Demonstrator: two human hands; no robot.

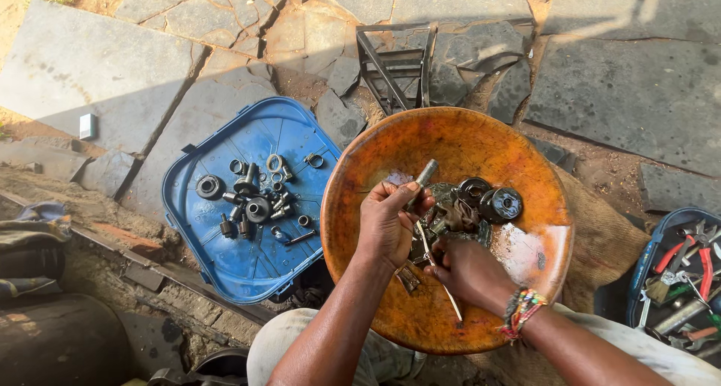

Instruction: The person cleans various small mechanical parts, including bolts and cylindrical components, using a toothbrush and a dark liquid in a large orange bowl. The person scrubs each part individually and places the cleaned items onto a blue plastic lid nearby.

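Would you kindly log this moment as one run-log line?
left hand: holds grey metal rod | right hand: grips thin pale stick | below: round orange basin | beside: blue plastic lid

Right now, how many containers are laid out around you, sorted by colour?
Orange round basin, under the left hand and right hand: 1
Blue lid-shaped tray with small metal parts: 1
Blue tool box, cut off by the picture's right edge: 1
Total: 3
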